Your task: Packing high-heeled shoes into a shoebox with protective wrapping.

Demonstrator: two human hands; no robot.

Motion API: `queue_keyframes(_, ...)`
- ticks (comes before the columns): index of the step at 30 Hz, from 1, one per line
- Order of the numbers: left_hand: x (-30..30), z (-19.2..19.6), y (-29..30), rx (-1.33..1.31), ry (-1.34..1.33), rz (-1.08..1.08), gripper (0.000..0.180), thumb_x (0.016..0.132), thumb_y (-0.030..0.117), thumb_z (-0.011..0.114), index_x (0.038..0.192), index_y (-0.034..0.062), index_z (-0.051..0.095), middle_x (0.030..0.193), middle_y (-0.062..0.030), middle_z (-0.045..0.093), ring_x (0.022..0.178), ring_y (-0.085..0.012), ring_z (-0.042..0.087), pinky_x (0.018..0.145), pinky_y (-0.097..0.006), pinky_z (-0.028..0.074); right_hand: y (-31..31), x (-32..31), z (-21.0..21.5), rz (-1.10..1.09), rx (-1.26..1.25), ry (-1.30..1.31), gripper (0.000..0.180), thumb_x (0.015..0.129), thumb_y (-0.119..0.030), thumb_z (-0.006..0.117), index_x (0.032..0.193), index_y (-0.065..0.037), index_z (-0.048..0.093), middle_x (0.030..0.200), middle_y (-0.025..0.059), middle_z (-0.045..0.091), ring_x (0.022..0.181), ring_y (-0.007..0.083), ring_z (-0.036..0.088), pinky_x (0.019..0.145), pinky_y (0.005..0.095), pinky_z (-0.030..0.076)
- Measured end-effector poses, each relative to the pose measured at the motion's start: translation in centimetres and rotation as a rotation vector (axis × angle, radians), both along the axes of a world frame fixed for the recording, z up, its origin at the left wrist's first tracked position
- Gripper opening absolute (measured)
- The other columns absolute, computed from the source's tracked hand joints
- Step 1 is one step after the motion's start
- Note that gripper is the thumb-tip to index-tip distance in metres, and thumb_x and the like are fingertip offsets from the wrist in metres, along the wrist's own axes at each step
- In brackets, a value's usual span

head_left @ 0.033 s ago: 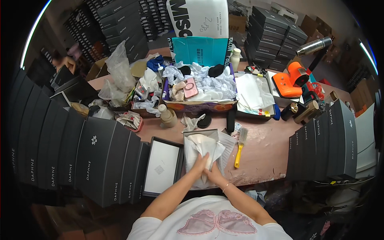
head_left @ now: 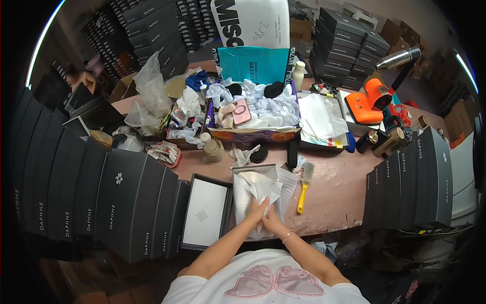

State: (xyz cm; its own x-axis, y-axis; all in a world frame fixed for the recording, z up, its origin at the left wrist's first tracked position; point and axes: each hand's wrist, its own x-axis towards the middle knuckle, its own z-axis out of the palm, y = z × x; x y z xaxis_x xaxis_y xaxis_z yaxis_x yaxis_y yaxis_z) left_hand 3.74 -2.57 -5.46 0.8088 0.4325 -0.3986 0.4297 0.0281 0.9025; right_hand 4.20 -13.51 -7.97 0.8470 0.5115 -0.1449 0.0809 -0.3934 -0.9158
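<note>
An open grey box lies on the pink table in front of me, lined with white tissue paper. My left hand and my right hand meet over the box's near end. Both press and pinch the tissue paper together, and the fingers overlap. What lies under the paper is hidden. Just left of the box sits its black lid, with the white inside facing up. To the right of the box is a yellow-handled brush.
Rows of black boxes stand along the left and the right. Behind the box are a cluttered cardboard tray with a pink phone, a beige bottle, a black cylinder and an orange tool.
</note>
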Motion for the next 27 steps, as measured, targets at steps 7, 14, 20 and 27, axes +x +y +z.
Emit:
queue_keyframes(7, -0.1, -1.1, -0.3, 0.220, 0.035, -0.146, 0.077, 0.080, 0.043, 0.066, 0.129, -0.0098, 0.039, 0.121, -0.0330, 0.050, 0.116, -0.0440, 0.048, 0.098, -0.044, 0.038, -10.3, 3.8, 2.2, -0.369, 0.060, 0.474, 0.043, 0.092, -0.016, 0.056, 0.130, 0.001, 0.044, 0.088, 0.0090, 0.061, 0.072, 0.0156, 0.064, 0.050, 0.0276, 0.051)
queue_keyframes(14, -4.5, -0.9, -1.1, 0.468, 0.014, -0.283, 0.095, 0.075, 0.024, 0.073, 0.143, -0.0060, 0.015, 0.137, -0.0317, 0.035, 0.128, -0.0440, 0.035, 0.108, -0.042, 0.029, -5.3, 5.4, -6.1, -0.085, -0.282, -0.109, 0.023, 0.083, -0.017, 0.061, 0.080, 0.005, 0.056, 0.071, 0.0203, 0.060, 0.068, 0.0305, 0.062, 0.058, 0.0385, 0.047)
queue_keyframes(20, -3.5, -2.1, -1.5, 0.300, 0.027, -0.105, 0.089, 0.076, 0.020, 0.072, 0.143, -0.0048, 0.019, 0.136, -0.0305, 0.036, 0.126, -0.0431, 0.037, 0.106, -0.043, 0.031, -10.1, 7.0, 1.5, -0.218, 0.251, 0.401, 0.023, 0.090, -0.018, 0.052, 0.100, 0.001, 0.059, 0.096, 0.0165, 0.065, 0.071, 0.0258, 0.062, 0.061, 0.0328, 0.049)
queue_keyframes(27, -2.2, -7.8, -4.4, 0.518, -0.163, -0.223, 0.067, 0.086, 0.022, 0.060, 0.140, -0.0019, 0.029, 0.136, -0.0282, 0.038, 0.126, -0.0422, 0.037, 0.105, -0.042, 0.032, -9.1, 9.1, 13.2, 0.051, 0.701, 0.741, 0.043, 0.098, -0.033, 0.044, 0.128, -0.001, 0.046, 0.120, 0.0121, 0.057, 0.090, 0.0215, 0.063, 0.071, 0.0309, 0.053)
